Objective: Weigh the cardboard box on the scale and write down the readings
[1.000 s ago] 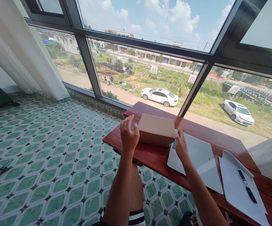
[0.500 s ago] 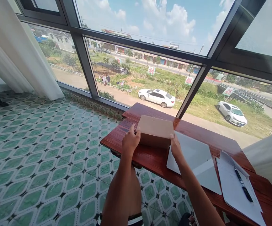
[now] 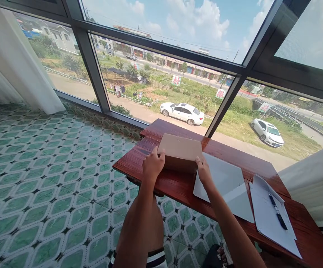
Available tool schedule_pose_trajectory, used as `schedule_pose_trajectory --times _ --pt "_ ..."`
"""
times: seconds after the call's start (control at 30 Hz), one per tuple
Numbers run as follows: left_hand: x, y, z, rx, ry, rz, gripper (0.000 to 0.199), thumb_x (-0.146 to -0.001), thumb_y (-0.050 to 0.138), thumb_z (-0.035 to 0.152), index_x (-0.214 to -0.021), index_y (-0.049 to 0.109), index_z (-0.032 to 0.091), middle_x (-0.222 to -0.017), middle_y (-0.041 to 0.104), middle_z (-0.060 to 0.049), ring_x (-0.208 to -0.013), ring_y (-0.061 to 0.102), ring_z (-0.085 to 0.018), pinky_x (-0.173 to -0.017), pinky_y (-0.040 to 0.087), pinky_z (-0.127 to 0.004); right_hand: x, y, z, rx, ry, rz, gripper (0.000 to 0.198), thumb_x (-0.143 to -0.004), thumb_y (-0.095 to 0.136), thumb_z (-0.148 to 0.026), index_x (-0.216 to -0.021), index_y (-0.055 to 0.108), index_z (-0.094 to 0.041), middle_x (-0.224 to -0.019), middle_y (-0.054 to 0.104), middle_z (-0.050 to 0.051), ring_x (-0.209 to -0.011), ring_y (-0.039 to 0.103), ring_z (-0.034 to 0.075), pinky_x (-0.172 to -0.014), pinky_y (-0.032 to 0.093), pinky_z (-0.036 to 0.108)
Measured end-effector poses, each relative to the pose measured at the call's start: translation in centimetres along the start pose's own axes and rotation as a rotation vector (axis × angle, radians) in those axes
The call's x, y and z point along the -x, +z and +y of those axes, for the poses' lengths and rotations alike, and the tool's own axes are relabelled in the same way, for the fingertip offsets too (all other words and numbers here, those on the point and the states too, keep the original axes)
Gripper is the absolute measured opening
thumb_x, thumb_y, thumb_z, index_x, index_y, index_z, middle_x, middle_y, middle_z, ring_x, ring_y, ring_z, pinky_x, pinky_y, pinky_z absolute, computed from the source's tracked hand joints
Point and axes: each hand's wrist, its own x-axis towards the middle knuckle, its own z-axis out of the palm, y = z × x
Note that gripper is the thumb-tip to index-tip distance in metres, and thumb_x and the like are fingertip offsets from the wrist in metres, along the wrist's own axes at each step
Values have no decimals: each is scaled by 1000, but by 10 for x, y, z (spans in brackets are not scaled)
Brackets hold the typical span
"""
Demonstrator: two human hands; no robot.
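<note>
Brown rectangular cardboard box [image 3: 180,147] in the fingers' grip of left hand [image 3: 152,163] and right hand [image 3: 204,172], near left edge of reddish-brown wooden desk [image 3: 175,186].

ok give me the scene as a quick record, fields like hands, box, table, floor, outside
left hand: on the box's left end, thumb at the front
right hand: on the box's right end, thumb at the front
box: brown, top closed, contents hidden
table: dark red wood, under the box
right of box: flat grey slab, then papers with a pen on top
floor: green patterned tiles
outside: two white cars beyond the window
</note>
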Motion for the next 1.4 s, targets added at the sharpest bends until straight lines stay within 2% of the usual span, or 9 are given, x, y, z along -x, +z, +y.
schedule_pose_trajectory --times 0.4,0.73,1.0,1.13,1.4 --pt "4 -3 2 19 -9 21 48 -94 37 47 -127 61 20 -109 74 -17 -102 69 -37 -93 49 -49 3 -2 -7 -55 16 -7 64 -92 43 -56 -142 51 -18 -143 53 10 -134 47 28 -118 33 46" --pt "9 -7 6 13 -8 74 55 -94 37 47 -136 57 18 -106 74 -18 -99 70 -36 -91 50 -47 6 -3 -7 -88 -4 8 61 -92 45 -54 -141 53 -19 -142 54 10 -134 48 28 -118 34 48" --pt "20 -14 16 16 50 113 56 -94 36 48 -136 56 16 -105 74 -19 -98 69 -37 -90 50 -49 13 -14 -17 -138 18 11 60 -92 47 -56 -142 51 -21 -143 53 8 -135 47 28 -118 34 47" --pt "25 -17 22 3 74 145 54 -94 36 48 -133 58 19 -103 74 -18 -96 70 -38 -88 50 -50 16 -20 -21 -161 18 11 61 -92 47 -56 -142 51 -20 -143 53 9 -134 49 27 -117 36 47" --pt "37 -20 38 -2 108 114 56 -94 35 50 -137 55 19 -107 74 -18 -98 69 -39 -89 50 -51 25 -40 -22 -193 26 37 62 -92 49 -57 -143 50 -22 -146 51 7 -136 46 28 -115 38 45"
